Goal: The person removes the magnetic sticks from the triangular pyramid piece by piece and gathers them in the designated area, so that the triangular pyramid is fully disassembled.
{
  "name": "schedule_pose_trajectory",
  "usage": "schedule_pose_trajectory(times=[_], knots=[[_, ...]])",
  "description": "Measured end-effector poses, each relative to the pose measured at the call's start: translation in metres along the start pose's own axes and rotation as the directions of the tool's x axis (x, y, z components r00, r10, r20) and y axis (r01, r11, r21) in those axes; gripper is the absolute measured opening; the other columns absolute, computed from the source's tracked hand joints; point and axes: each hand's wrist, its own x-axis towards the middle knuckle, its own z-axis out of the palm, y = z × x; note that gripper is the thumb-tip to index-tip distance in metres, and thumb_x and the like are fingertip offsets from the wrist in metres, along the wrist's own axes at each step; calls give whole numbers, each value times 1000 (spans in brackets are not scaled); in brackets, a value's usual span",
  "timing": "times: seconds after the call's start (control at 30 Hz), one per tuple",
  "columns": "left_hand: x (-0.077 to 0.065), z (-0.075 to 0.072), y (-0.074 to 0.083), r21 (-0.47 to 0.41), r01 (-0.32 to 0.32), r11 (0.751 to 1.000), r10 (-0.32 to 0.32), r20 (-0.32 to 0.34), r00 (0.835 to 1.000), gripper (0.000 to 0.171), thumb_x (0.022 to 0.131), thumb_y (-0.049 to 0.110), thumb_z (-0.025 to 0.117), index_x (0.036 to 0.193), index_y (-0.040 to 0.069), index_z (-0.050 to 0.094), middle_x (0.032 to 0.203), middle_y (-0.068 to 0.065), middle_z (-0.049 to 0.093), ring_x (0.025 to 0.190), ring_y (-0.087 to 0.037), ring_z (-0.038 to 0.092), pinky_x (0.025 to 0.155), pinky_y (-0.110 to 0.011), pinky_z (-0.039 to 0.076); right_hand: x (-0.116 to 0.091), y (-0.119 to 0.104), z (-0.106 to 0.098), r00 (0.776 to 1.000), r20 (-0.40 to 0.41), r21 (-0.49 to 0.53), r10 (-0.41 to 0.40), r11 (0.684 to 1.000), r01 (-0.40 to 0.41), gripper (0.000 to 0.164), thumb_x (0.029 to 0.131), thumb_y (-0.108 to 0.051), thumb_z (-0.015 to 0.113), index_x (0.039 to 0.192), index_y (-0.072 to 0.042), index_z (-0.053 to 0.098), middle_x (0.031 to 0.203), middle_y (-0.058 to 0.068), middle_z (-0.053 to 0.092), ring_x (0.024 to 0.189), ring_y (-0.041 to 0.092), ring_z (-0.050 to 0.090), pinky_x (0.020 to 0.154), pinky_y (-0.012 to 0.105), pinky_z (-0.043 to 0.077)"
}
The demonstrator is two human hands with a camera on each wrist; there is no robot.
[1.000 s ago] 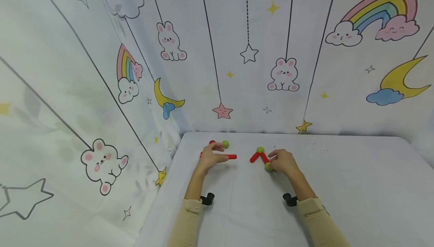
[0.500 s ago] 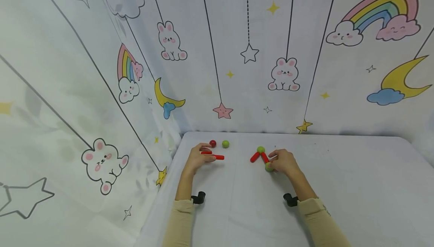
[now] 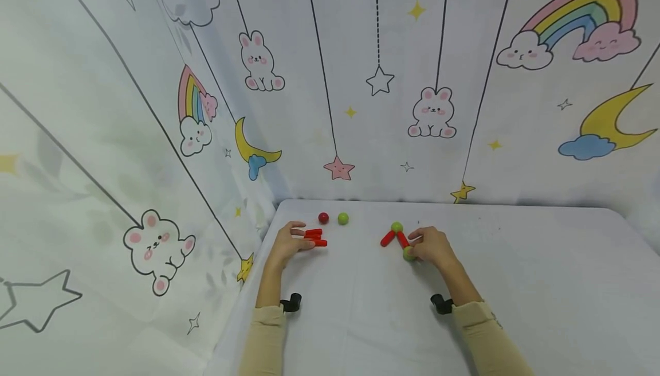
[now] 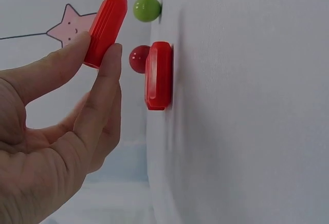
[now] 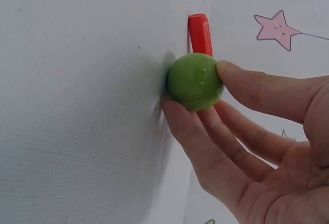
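My left hand [image 3: 289, 244] is at the left of the table and pinches a short red ridged stick [image 4: 107, 29] between thumb and finger, tilted above the cloth. Beyond it, more red sticks [image 4: 159, 75] lie on the table. My right hand [image 5: 257, 142] pinches a green ball [image 5: 194, 81] between thumb and fingers, close against the white surface. In the head view, a red stick [image 3: 403, 240] runs from this ball up to another green ball [image 3: 396, 227]. A further red stick [image 3: 388, 239] slants down to the left from that upper ball.
A dark red ball [image 3: 323, 218] and a loose green ball [image 3: 343, 218] sit near the back left of the white table [image 3: 541, 284]. Behind the table hangs a white curtain [image 3: 289, 135] printed with bunnies, stars and rainbows.
My left hand has moved left, carrying the red stick over beside the other red sticks. My right hand stays in place with the green ball.
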Motion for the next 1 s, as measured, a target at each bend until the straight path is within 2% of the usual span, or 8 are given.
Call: schedule_pose_trajectory(times=[0.2,0.43,0.8,1.0], knots=[[2,-6,-7,16,46,999,-46,-18,999,63,86,4,83,143,3,56,138,-26,57,115,-37,62,94,-42,59,0,1,1,1000,4,3,1,1000,-1,37,88,-4,79,122,5,69,100,15,73,80,23,68,67,32,59],[8,-11,-14,41,76,996,-75,-17,997,64,84,2,84,142,1,56,134,-26,59,109,-33,65,89,-36,60,0,0,1,1000,0,2,1,1000,-1,37,87,-4,79,122,4,70,100,16,73,80,25,68,66,32,58],[12,-13,-20,-5,92,996,-92,-18,996,63,84,-1,84,140,-3,55,129,-28,58,99,-30,68,85,-35,60,0,2,2,1000,-8,1,-1,1000,1,36,87,-4,79,121,4,70,98,15,72,78,22,66,66,32,58],[15,-9,-24,68,111,991,-106,-69,992,60,84,4,85,138,-2,58,129,-26,62,108,-33,62,92,-40,56,-1,1,1,1000,-11,-3,-7,1000,7,38,86,-5,80,121,4,70,98,14,73,77,21,66,66,32,58]])
